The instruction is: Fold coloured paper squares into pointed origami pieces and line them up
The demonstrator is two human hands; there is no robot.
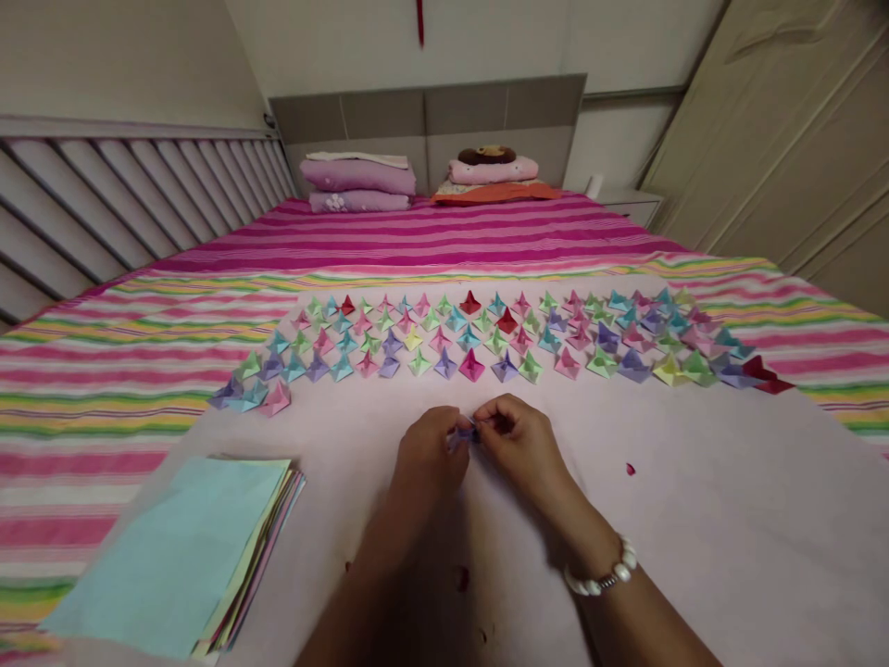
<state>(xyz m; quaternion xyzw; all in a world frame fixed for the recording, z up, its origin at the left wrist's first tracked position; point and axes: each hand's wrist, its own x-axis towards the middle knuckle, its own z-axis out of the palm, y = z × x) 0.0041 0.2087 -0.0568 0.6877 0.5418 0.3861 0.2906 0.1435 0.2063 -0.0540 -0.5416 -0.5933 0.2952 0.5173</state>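
We hold a small purple folded paper (462, 434) between our left hand (431, 456) and right hand (519, 445), each closed in a fine pinch on it. Beyond our grip stand rows of paper boats (472, 367); to its left lies a paper stack (177, 547).

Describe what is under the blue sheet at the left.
Under the blue sheet, edges of other sheets show, yellow and pink among them; the rest of them is covered.
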